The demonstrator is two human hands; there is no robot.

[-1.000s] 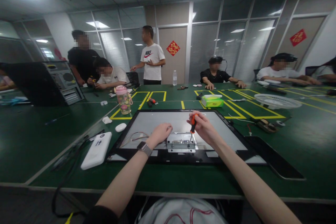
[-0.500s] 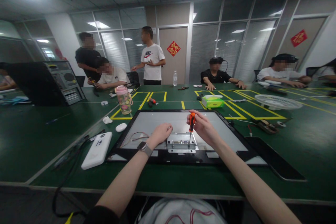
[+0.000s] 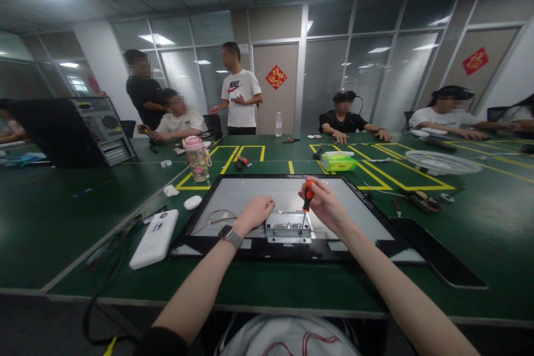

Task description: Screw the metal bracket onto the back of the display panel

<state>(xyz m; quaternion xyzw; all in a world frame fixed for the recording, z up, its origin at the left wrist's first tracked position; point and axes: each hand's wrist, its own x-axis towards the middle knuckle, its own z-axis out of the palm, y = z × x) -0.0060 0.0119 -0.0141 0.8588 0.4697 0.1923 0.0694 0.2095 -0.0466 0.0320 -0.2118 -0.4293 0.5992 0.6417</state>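
A flat display panel [image 3: 233, 192] with a black frame lies on the table, its grey back upward. On its near middle part sits a silver metal bracket [image 3: 287, 240] with a small board inside. My right hand [image 3: 327, 206] is closed around the handle of an orange and black screwdriver [image 3: 307, 196], held nearly upright, its tip down at the bracket's right end. My left hand [image 3: 257, 212] rests at the bracket's upper left corner, fingers curled together; what they grip, if anything, is hidden. Thin wires [image 3: 214, 217] lie left of that hand.
Left of the panel are a white power bank [image 3: 154, 239], a white oval case [image 3: 192, 202], dark cables [image 3: 117, 245] and a pink-lidded bottle [image 3: 197, 161]. At right lies a black slab [image 3: 438, 253]. A green pack [image 3: 339, 162] stands beyond the panel. Several people are around the table.
The screwdriver handle and my right hand have shifted slightly right and down, with the tip still at the bracket's right end. My left hand stays in place.
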